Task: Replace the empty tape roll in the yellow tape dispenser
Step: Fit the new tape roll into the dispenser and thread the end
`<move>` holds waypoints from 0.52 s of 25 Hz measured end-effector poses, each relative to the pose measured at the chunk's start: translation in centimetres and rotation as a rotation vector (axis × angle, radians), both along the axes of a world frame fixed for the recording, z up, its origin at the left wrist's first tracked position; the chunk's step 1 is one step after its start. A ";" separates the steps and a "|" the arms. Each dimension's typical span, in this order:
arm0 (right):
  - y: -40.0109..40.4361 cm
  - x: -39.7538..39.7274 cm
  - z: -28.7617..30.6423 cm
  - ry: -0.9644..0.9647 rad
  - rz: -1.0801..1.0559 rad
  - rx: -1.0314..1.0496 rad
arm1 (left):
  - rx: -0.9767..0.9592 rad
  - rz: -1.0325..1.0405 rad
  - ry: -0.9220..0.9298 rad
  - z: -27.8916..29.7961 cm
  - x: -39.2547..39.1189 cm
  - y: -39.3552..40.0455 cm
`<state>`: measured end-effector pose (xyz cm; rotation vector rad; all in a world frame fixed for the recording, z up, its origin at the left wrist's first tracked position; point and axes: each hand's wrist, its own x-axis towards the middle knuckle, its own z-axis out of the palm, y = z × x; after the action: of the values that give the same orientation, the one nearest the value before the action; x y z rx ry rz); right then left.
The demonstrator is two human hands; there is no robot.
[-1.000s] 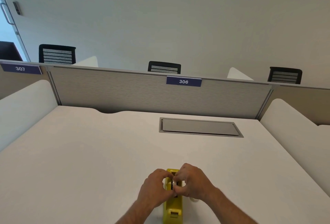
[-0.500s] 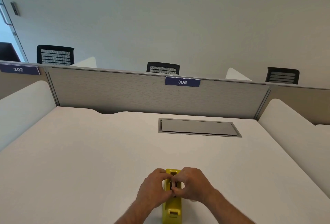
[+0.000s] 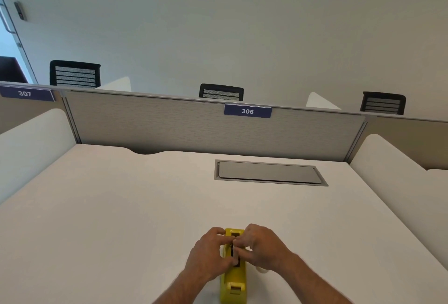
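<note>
The yellow tape dispenser (image 3: 233, 286) lies lengthwise on the white desk (image 3: 121, 219) near its front edge, with the cutter end toward me. My left hand (image 3: 208, 252) wraps the dispenser's left side, its thumb on top of the middle slot. From the right, my right hand (image 3: 260, 246) pinches a tape roll (image 3: 234, 254) that sits down in that slot. Only a thin dark strip of the roll shows between my fingers. A small pale round object (image 3: 263, 271), mostly hidden, lies on the desk under my right wrist.
A grey cable hatch (image 3: 270, 172) is set flush into the desk further back. A grey partition (image 3: 169, 124) labelled 306 closes the far edge, and white side screens (image 3: 392, 172) stand left and right. Black chair backs show behind the partition.
Both hands have lowered the pale roll from just above the dispenser down into its slot. The fingers have closed in tighter over the dispenser's middle.
</note>
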<state>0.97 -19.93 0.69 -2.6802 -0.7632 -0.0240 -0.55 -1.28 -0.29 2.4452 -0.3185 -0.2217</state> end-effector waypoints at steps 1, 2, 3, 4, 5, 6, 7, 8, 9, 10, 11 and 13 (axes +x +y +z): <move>0.0 0.0 0.1 0.010 0.000 -0.010 | 0.005 0.001 0.004 0.0 0.1 0.0; -0.1 0.0 0.1 0.019 -0.003 -0.019 | 0.012 0.002 0.009 0.0 0.1 0.0; 0.0 0.0 0.1 0.025 -0.005 -0.024 | 0.019 0.003 0.013 0.0 0.2 -0.1; 0.0 0.0 0.2 0.028 -0.005 -0.026 | 0.025 0.005 0.014 0.0 0.2 -0.1; 0.0 0.0 0.2 0.027 -0.001 -0.023 | 0.027 0.006 0.015 0.0 0.3 -0.1; -0.1 0.1 0.1 0.026 0.002 -0.019 | 0.026 0.007 0.014 0.0 0.3 -0.1; -0.1 0.2 0.1 0.024 0.002 -0.012 | 0.026 0.007 0.012 0.0 0.3 -0.1; -0.1 0.3 0.1 0.026 -0.002 -0.008 | 0.025 0.006 0.011 0.0 0.3 -0.2; -0.2 0.3 0.1 0.032 -0.005 -0.008 | 0.024 0.007 0.013 0.0 0.3 -0.2; -0.2 0.4 0.1 0.039 -0.008 -0.011 | 0.025 0.011 0.015 0.0 0.3 -0.2; -0.1 0.4 0.1 0.041 -0.009 -0.013 | 0.028 0.014 0.017 0.1 0.3 -0.2; -0.1 0.3 0.0 0.048 -0.017 -0.013 | 0.038 0.019 0.022 0.1 0.3 -0.2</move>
<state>1.27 -20.05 0.74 -2.6895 -0.7279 0.0406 -0.28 -1.48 -0.18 2.4801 -0.2835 -0.2489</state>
